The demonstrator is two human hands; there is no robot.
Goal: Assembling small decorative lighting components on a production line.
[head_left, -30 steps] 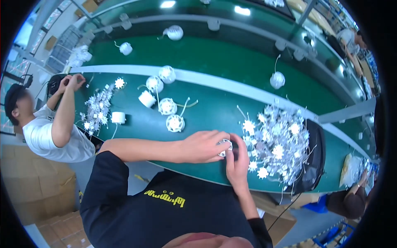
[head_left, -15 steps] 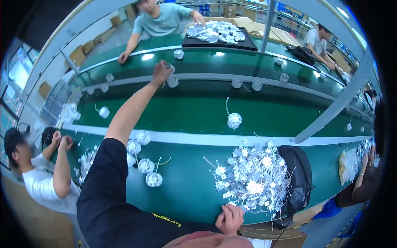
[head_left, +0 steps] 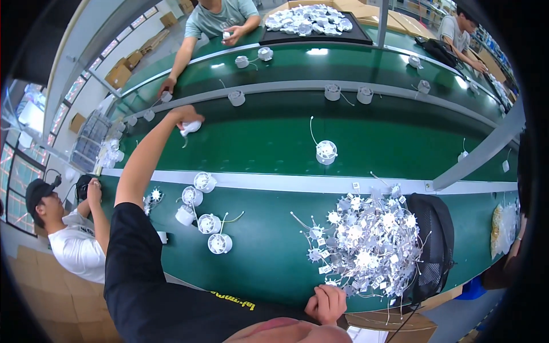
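Observation:
My left arm stretches over the far green belt. My left hand [head_left: 184,116] is closed around a white round plastic part [head_left: 192,126] with a short pale wire hanging from it; the fingers partly cover it. At the table's near edge my right hand [head_left: 327,304] rests with curled fingers, and I make out nothing in it. Just beyond it lies a heap of silvery star-shaped parts with wires [head_left: 372,240]. Several white cylindrical housings [head_left: 209,223] stand together on the near table, left of the heap. One wired housing [head_left: 326,152] sits alone on the belt.
A black mesh bag [head_left: 430,246] lies against the heap's right side. White metal rails [head_left: 274,182] and a slanted post [head_left: 483,146] cross the line. Across the belt, a person in a light green shirt [head_left: 220,23] handles white parts beside a black tray [head_left: 366,41]. Another person [head_left: 80,240] works at left.
My left hand has moved left and somewhat nearer, with a white part in it. My right hand stays at the table edge. The person opposite now holds a white part in a raised hand.

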